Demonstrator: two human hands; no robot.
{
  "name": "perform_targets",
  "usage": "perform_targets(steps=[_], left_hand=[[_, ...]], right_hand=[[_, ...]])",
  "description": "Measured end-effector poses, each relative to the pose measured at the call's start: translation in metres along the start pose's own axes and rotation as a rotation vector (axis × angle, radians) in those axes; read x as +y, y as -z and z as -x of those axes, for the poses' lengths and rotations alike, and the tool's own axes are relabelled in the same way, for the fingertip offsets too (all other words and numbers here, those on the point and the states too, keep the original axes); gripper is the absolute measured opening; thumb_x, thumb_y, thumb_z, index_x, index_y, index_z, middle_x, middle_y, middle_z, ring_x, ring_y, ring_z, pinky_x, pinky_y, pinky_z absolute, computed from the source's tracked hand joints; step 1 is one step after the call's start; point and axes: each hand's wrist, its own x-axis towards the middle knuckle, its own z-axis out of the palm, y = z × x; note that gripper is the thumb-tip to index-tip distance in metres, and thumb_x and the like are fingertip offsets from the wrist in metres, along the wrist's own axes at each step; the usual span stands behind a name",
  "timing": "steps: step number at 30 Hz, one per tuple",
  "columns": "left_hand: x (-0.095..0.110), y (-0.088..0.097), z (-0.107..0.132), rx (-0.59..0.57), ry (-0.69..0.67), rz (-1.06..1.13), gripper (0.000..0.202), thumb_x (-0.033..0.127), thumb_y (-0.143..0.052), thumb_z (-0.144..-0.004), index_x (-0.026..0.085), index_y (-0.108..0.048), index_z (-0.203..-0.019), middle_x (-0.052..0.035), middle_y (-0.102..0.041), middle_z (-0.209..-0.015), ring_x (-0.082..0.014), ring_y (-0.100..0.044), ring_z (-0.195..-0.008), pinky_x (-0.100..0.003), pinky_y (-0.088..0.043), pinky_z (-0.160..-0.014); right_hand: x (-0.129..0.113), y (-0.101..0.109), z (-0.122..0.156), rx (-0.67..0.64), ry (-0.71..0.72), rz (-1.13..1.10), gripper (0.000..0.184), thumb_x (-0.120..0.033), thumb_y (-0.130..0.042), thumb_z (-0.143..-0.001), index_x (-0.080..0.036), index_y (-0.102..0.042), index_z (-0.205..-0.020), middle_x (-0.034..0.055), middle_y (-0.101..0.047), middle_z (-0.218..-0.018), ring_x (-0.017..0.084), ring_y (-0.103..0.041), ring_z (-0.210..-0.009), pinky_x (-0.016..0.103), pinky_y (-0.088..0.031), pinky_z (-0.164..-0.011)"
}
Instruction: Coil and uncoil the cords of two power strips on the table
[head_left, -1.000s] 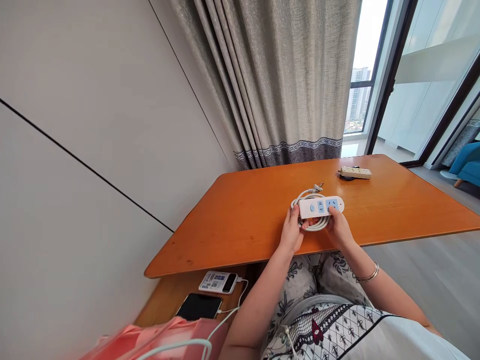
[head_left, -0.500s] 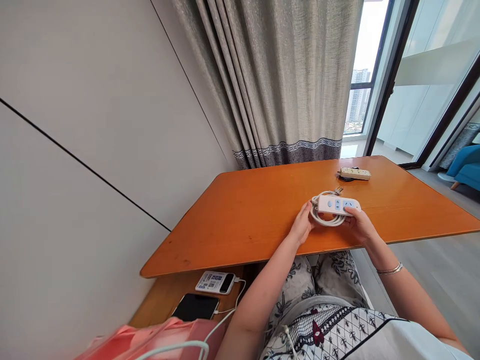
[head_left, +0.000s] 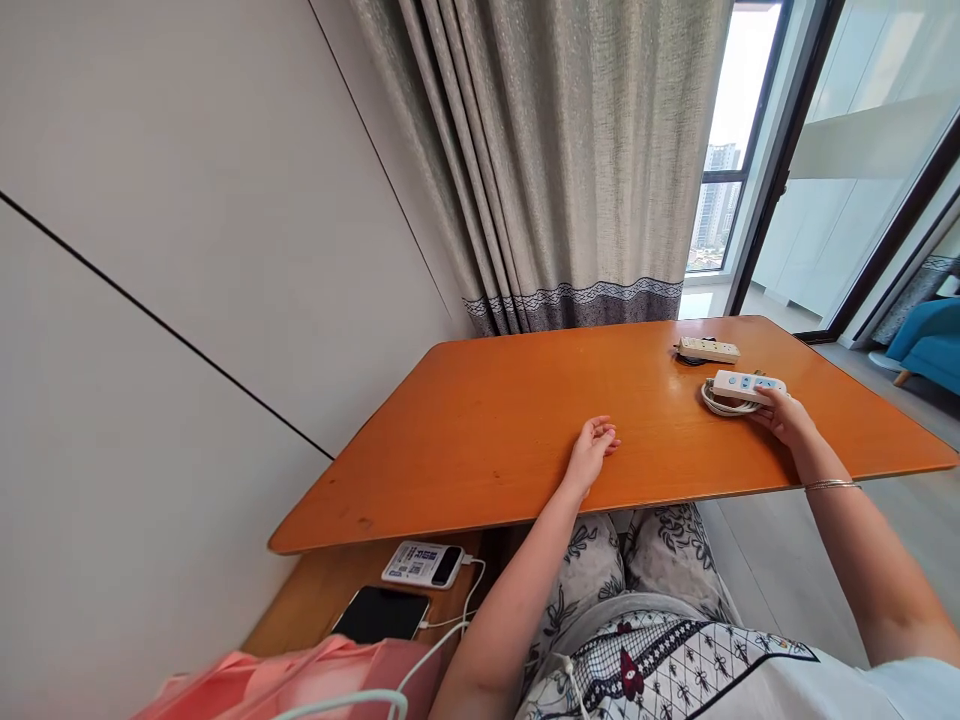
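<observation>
I list one orange-brown table [head_left: 450, 430]. Left hand [head_left: 589, 458]: loosely curled, holding nothing. Right hand [head_left: 786, 416]: grasping the right end of the white power strip [head_left: 742, 385], at the table's right side, near the cream power strip [head_left: 709, 350]. White cord [head_left: 721, 408]: coiled; I judge loops could spill should this one-handed, off-centre grip tilt.

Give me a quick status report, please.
Right hand gripping white power strip. Left hand empty, over orange table. Beige power strip behind the white one.
</observation>
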Motion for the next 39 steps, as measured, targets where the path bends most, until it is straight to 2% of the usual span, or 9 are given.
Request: perform_targets(steps=[4, 9, 12, 15, 18, 24, 33, 39], left_hand=[[-0.002, 0.001, 0.0, 0.01, -0.02, 0.001, 0.033, 0.032, -0.074, -0.077, 0.02, -0.059, -0.105, -0.0046, -0.063, -0.101, -0.0119, -0.065, -0.077, -0.027, -0.049, -0.074], [-0.004, 0.002, 0.0, 0.014, -0.026, -0.001, 0.032, 0.031, -0.074, -0.077, 0.019, -0.06, -0.103, -0.0039, -0.062, -0.098, -0.0116, -0.065, -0.075, -0.026, -0.05, -0.072], [-0.003, 0.001, 0.001, 0.003, -0.039, -0.016, 0.03, 0.03, -0.074, -0.078, 0.019, -0.06, -0.102, -0.0041, -0.063, -0.097, -0.0115, -0.065, -0.075, -0.026, -0.05, -0.072], [-0.002, 0.002, 0.003, -0.023, -0.05, -0.041, 0.03, 0.03, -0.075, -0.077, 0.019, -0.061, -0.102, -0.0044, -0.063, -0.098, -0.0117, -0.065, -0.075, -0.027, -0.051, -0.073], [-0.002, 0.003, 0.004, -0.042, -0.066, -0.065, 0.032, 0.032, -0.075, -0.077, 0.019, -0.061, -0.102, -0.0046, -0.063, -0.099, -0.0119, -0.065, -0.075, -0.028, -0.052, -0.075], [-0.005, 0.003, 0.003, -0.051, -0.089, -0.078, 0.031, 0.032, -0.077, -0.075, 0.019, -0.063, -0.099, -0.0046, -0.065, -0.097, -0.0121, -0.064, -0.076, -0.029, -0.052, -0.079], [-0.005, 0.002, 0.006, -0.056, -0.116, -0.09, 0.028, 0.026, -0.078, -0.074, 0.019, -0.065, -0.098, -0.0049, -0.067, -0.096, -0.0131, -0.064, -0.078, -0.03, -0.05, -0.082], [-0.012, 0.003, 0.005, -0.049, -0.165, -0.159, 0.028, 0.028, -0.076, -0.076, 0.019, -0.065, -0.1, -0.0055, -0.068, -0.099, -0.0125, -0.064, -0.075, -0.028, -0.05, -0.078]], right_hand=[[-0.003, 0.0, -0.006, 0.044, 0.006, 0.095, 0.033, -0.014, -0.066, -0.083, -0.01, -0.057, -0.115, 0.0101, -0.072, -0.087, 0.015, -0.07, -0.064, 0.025, -0.062, -0.06], [0.002, 0.002, -0.01, 0.084, 0.153, 0.416, 0.035, -0.028, -0.067, -0.085, -0.011, -0.058, -0.115, 0.0136, -0.073, -0.091, 0.018, -0.069, -0.065, 0.033, -0.062, -0.065], [0.003, 0.006, -0.009, 0.134, 0.199, 0.554, 0.048, -0.035, -0.069, -0.084, -0.01, -0.056, -0.123, 0.0188, -0.072, -0.104, 0.027, -0.072, -0.089, 0.042, -0.06, -0.082], [0.0, 0.011, -0.006, 0.219, 0.266, 0.839, 0.063, -0.045, -0.067, -0.085, -0.009, -0.051, -0.135, 0.0237, -0.068, -0.122, 0.036, -0.062, -0.121, 0.049, -0.049, -0.101], [-0.002, 0.014, -0.003, 0.265, 0.268, 1.051, 0.074, -0.053, -0.064, -0.086, -0.007, -0.047, -0.142, 0.0283, -0.059, -0.136, 0.04, -0.055, -0.131, 0.052, -0.043, -0.107], [0.001, 0.013, 0.004, 0.281, 0.267, 1.054, 0.081, -0.06, -0.059, -0.087, -0.006, -0.045, -0.145, 0.0278, -0.059, -0.137, 0.041, -0.055, -0.129, 0.05, -0.044, -0.105], [0.006, 0.014, 0.008, 0.327, 0.298, 1.067, 0.085, -0.062, -0.058, -0.086, -0.004, -0.043, -0.147, 0.0302, -0.06, -0.134, 0.044, -0.056, -0.128, 0.051, -0.044, -0.103], [0.011, 0.016, 0.013, 0.354, 0.334, 1.036, 0.086, -0.062, -0.058, -0.085, -0.003, -0.041, -0.146, 0.0319, -0.062, -0.129, 0.044, -0.058, -0.124, 0.051, -0.046, -0.1]])
